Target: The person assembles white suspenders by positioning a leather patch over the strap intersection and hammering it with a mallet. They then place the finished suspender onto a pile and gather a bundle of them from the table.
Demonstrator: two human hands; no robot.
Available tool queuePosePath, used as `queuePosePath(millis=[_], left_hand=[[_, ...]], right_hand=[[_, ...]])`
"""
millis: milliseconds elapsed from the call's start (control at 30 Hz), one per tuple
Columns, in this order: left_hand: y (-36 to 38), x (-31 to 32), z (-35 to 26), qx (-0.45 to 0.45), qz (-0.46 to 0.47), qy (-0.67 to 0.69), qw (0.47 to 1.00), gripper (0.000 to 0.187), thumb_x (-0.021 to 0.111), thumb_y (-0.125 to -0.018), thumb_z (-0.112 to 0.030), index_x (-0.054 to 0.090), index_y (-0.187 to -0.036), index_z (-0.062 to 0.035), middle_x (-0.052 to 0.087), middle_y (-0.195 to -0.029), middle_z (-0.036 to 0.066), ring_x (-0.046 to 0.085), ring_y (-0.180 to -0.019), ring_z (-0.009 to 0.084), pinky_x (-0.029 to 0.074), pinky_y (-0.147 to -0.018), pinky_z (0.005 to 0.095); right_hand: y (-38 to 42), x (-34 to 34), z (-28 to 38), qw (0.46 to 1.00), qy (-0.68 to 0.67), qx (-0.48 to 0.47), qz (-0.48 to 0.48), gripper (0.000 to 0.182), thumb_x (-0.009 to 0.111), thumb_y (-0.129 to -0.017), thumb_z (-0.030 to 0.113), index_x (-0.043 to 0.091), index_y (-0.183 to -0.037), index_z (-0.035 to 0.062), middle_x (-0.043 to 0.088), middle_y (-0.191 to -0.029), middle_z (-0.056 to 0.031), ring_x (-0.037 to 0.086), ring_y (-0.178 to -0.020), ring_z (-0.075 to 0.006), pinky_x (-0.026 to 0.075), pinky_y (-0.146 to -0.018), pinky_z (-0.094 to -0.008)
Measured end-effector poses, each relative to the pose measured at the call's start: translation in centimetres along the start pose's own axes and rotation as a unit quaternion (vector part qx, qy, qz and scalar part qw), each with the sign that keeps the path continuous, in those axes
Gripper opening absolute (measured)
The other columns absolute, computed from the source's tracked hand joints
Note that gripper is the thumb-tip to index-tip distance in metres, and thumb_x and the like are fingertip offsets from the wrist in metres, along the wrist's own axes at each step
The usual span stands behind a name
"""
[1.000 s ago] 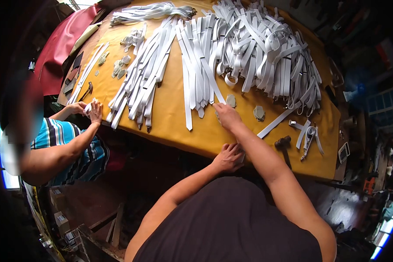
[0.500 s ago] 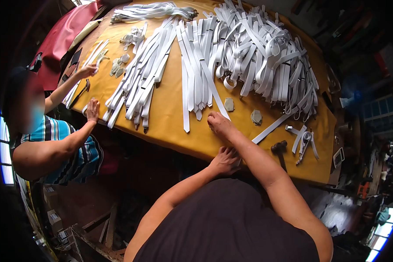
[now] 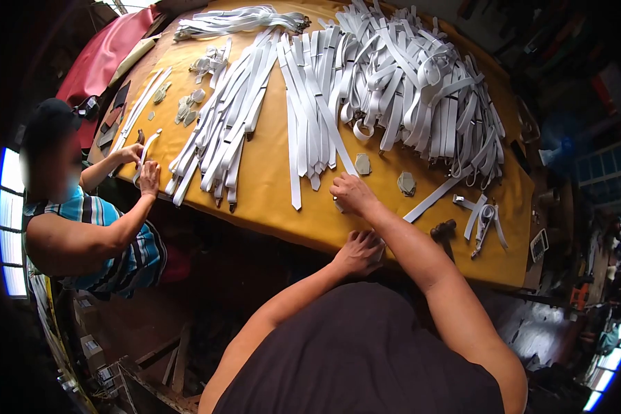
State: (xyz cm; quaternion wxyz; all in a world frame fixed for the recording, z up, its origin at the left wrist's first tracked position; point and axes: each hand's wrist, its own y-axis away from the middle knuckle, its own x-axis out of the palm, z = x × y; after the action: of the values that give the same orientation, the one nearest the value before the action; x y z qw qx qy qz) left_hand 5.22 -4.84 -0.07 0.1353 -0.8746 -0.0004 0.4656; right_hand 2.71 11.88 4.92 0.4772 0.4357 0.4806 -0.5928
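Observation:
My left hand (image 3: 360,253) is at the table's front edge with its fingers curled in; what they hold is hidden. Further in, my right hand (image 3: 352,194) is bent down to the tabletop, fingers drawn together. A small pale bit shows under its fingertips, too small to name. Just beyond the right hand lies the lower end of a white strap (image 3: 337,141), part of a row of flat white straps (image 3: 301,124). To its right are a pale patch-like piece (image 3: 362,163) and a small stack of similar pieces (image 3: 406,183).
A big heap of white straps with metal clips (image 3: 421,90) covers the back right of the yellow-covered table (image 3: 269,186). A dark hammer-like tool (image 3: 443,230) and a clipped strap (image 3: 486,222) lie at right. At left a co-worker (image 3: 93,221) handles a white strip (image 3: 147,153).
My right hand has shifted slightly; my left hand stays at the edge. The co-worker's hands have come closer together, now with a white strip between them.

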Motion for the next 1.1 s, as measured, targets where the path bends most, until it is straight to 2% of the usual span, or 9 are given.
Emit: queuePosePath(millis=[267, 333, 533, 600, 667, 733, 800, 1033, 1100], left_hand=[[0.3, 1.0, 0.5, 0.004, -0.019, 0.011, 1.0, 0.06, 0.072, -0.075, -0.043, 0.055, -0.126, -0.016, 0.045, -0.134, 0.016, 0.041, -0.124, 0.0367, 0.032, -0.099, 0.0497], [0.3, 0.9, 0.4, 0.006, -0.025, 0.015, 1.0, 0.06, 0.072, -0.074, -0.042, 0.056, -0.126, -0.0161, 0.044, -0.135, 0.015, 0.041, -0.124, 0.0366, 0.032, -0.099, 0.0498], [0.0, -0.1, 0.1, -0.022, 0.018, 0.032, 0.999, 0.058, 0.072, -0.074, -0.041, 0.057, -0.124, -0.0165, 0.041, -0.139, 0.015, 0.04, -0.125, 0.0382, 0.031, -0.1, 0.0516], [-0.2, -0.9, -0.2, -0.002, -0.017, 0.024, 1.0, 0.06, 0.072, -0.074, -0.04, 0.054, -0.125, -0.0145, 0.044, -0.131, 0.018, 0.041, -0.123, 0.0373, 0.033, -0.098, 0.0505], [-0.1, -0.2, 0.3, 0.008, -0.033, 0.023, 0.999, 0.06, 0.072, -0.075, -0.04, 0.054, -0.125, -0.0137, 0.045, -0.132, 0.018, 0.041, -0.122, 0.0386, 0.032, -0.098, 0.0504], [0.0, 0.2, 0.6, 0.019, -0.046, 0.025, 0.998, 0.06, 0.071, -0.075, -0.039, 0.054, -0.126, -0.0129, 0.045, -0.132, 0.019, 0.041, -0.122, 0.0399, 0.032, -0.098, 0.0504], [0.1, 0.0, 0.6, -0.014, -0.001, 0.103, 0.995, 0.057, 0.072, -0.075, -0.036, 0.056, -0.124, -0.0106, 0.048, -0.131, 0.02, 0.036, -0.128, 0.0414, 0.027, -0.104, 0.0547], [-0.2, -1.2, 0.2, -0.032, -0.001, 0.104, 0.994, 0.053, 0.071, -0.077, -0.032, 0.057, -0.122, -0.0073, 0.045, -0.133, 0.023, 0.038, -0.125, 0.0417, 0.03, -0.103, 0.0514], [-0.1, -0.8, 0.5, -0.071, -0.155, 0.161, 0.972, 0.041, 0.068, -0.083, -0.022, 0.059, -0.118, -0.0031, 0.056, -0.119, 0.018, 0.051, -0.112, 0.0339, 0.042, -0.093, 0.0437]], right_hand=[[-0.9, 0.2, 1.1, 0.995, -0.051, 0.057, 0.072, 0.009, 0.059, -0.08, 0.009, 0.059, -0.087, 0.004, 0.067, -0.082, -0.0116, 0.063, -0.091, -0.0358, 0.05, -0.079, -0.0456], [-1.8, -2.4, 1.9, 0.954, -0.077, 0.136, 0.257, 0.015, 0.058, -0.084, 0.011, 0.058, -0.096, 0.0017, 0.067, -0.091, -0.0152, 0.061, -0.1, -0.04, 0.048, -0.084, -0.0475], [1.6, -3.2, 1.7, 0.939, -0.174, 0.11, 0.275, 0.023, 0.062, -0.085, 0.017, 0.062, -0.103, 0.0036, 0.06, -0.117, -0.019, 0.054, -0.116, -0.038, 0.042, -0.097, -0.0474], [3.3, -0.4, 0.9, 0.952, -0.168, 0.087, 0.242, 0.023, 0.067, -0.082, 0.018, 0.064, -0.101, 0.006, 0.056, -0.127, -0.0177, 0.048, -0.124, -0.0374, 0.04, -0.102, -0.0461], [5.3, 0.3, 1.4, 0.986, -0.147, 0.01, 0.083, 0.021, 0.07, -0.08, 0.02, 0.066, -0.096, 0.008, 0.052, -0.136, -0.0166, 0.044, -0.129, -0.0367, 0.038, -0.105, -0.0446], [6.2, 0.4, 1.8, 0.981, -0.189, 0.026, 0.033, 0.018, 0.073, -0.078, 0.019, 0.066, -0.091, 0.0088, 0.05, -0.14, -0.0153, 0.043, -0.131, -0.0365, 0.039, -0.106, -0.0432], [7.0, -0.1, 2.3, 0.969, -0.228, 0.056, -0.082, 0.015, 0.072, -0.079, 0.014, 0.066, -0.091, 0.0076, 0.053, -0.137, -0.0152, 0.047, -0.126, -0.0365, 0.042, -0.103, -0.0421], [6.8, -2.0, 3.2, 0.935, -0.289, 0.099, -0.181, 0.013, 0.069, -0.083, 0.01, 0.065, -0.094, 0.0052, 0.063, -0.115, -0.0137, 0.059, -0.105, -0.0344, 0.048, -0.09, -0.0409], [8.2, -4.6, 3.7, 0.885, -0.322, 0.231, -0.243, 0.012, 0.069, -0.084, 0.009, 0.065, -0.094, 0.0041, 0.062, -0.097, -0.0128, 0.061, -0.088, -0.0315, 0.049, -0.075, -0.0389]])
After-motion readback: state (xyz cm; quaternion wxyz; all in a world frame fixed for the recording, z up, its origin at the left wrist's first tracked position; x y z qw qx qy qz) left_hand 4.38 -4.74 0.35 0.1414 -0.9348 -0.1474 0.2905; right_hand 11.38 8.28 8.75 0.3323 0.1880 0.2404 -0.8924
